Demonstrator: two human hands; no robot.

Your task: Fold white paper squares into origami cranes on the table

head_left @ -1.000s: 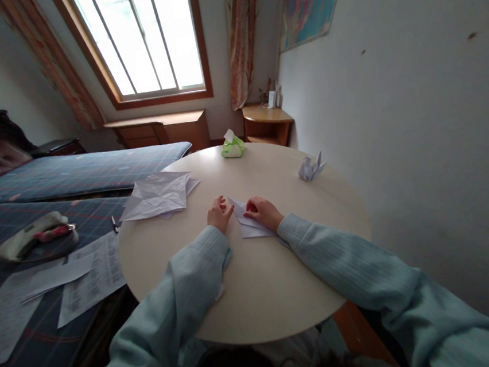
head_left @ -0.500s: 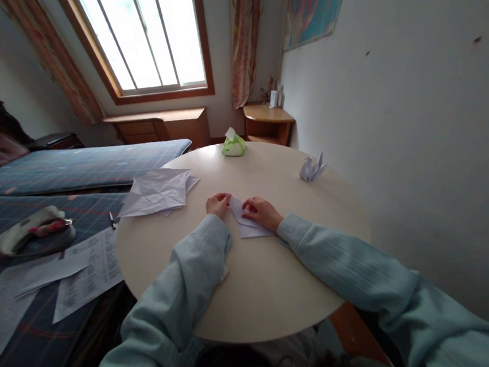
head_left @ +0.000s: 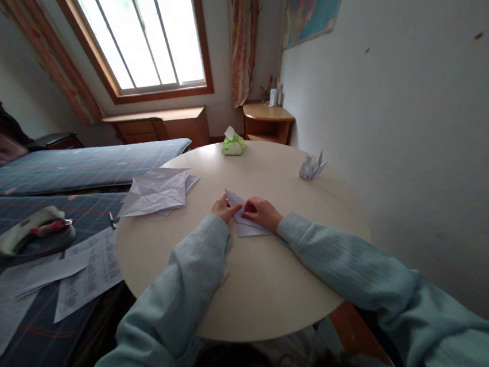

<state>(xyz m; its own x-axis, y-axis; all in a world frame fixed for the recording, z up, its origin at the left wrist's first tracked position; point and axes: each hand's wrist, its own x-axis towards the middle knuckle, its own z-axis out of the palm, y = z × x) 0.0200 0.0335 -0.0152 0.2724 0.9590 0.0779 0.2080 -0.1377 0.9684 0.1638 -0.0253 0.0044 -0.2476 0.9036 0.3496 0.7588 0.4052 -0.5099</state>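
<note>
A folded sheet of white paper lies on the round table in front of me, one pointed corner sticking up beyond my fingers. At its left edge, my left hand pinches the paper between thumb and fingers. My right hand has its fingers curled onto the paper from the right, and its fingertips press close to the left thumb. Part of the sheet is hidden under the right hand.
The round table carries a stack of creased paper sheets at left, a green tissue pack at the far edge and a folded paper figure at right. Printed sheets and a pale bag lie on the bed.
My left hand has slid slightly right and nearer to me along the paper's edge, uncovering the pointed corner. The right hand's fingers have drawn in closer to the left thumb.
</note>
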